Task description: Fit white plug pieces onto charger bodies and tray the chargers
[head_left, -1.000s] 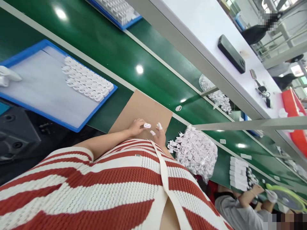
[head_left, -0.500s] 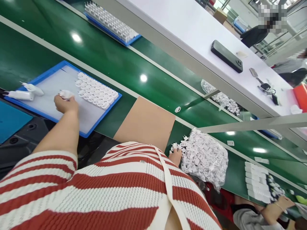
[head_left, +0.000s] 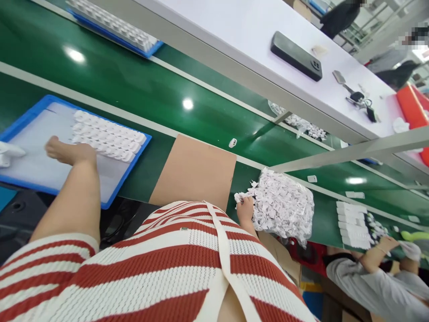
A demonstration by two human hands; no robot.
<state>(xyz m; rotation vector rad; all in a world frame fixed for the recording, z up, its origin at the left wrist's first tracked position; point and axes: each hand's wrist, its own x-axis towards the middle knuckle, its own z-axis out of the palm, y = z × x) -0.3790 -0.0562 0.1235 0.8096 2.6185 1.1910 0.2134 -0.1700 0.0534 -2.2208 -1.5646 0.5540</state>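
Note:
My left hand (head_left: 71, 152) is over the blue-rimmed tray (head_left: 60, 184), close to the left end of the rows of white plug pieces (head_left: 109, 134). Its thumb side points left; the fingers are turned away and blurred, so what they hold, if anything, is hidden. At the tray's left end lie larger white plug pieces (head_left: 9, 152). My right hand (head_left: 246, 208) has its fingers curled over a small white plug piece (head_left: 238, 197) beside the mouth of a clear plastic bag (head_left: 284, 203) heaped with similar pieces.
A brown cardboard sheet (head_left: 194, 172) lies between tray and bag. Over the green bench runs a white shelf (head_left: 234, 40) with a dark phone-like block (head_left: 296, 56) and keys (head_left: 360, 99). Another full tray (head_left: 114, 31) stands behind. A co-worker's arm (head_left: 373, 257) is at the right.
The view has swung right, shifting the tray leftward. My left hand has moved towards the rows, and the white piece seen in it is out of sight. My right hand stays by the bag.

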